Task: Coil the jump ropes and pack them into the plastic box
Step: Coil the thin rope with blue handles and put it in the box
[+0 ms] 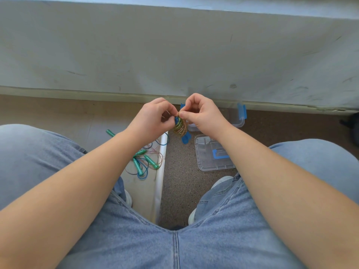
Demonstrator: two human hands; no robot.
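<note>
While both hands pinch the same small bundle, the main risk is spring-back: the coiled rope point(180, 127) is stiff plastic cord, and if either pinch slackens before the end is tucked, the loops likely fan open and drop to the floor.

Nearest, below and left of the left hand point(153, 118): loose ropes point(146, 160) with green handles, tangled in a heap on the floor. Judged not yet coiled. Snag risk later, since cords cross each other.

Below the right hand point(204, 115), lying flat on the floor: clear lid point(211, 154) with a blue latch, off the box.

At the hands: left hand closed on the coil's left side, fingers curled in; right hand's thumb and forefinger pinched on the coil's top edge. Coil hangs between and just under the two hands, a blue handle tip point(186, 137) dangling below it.

Just beyond and under the right hand: plastic box point(236, 121), open, blue clips up, against the wall base. Contents hidden by the hand. A careless drop could miss it.
</note>
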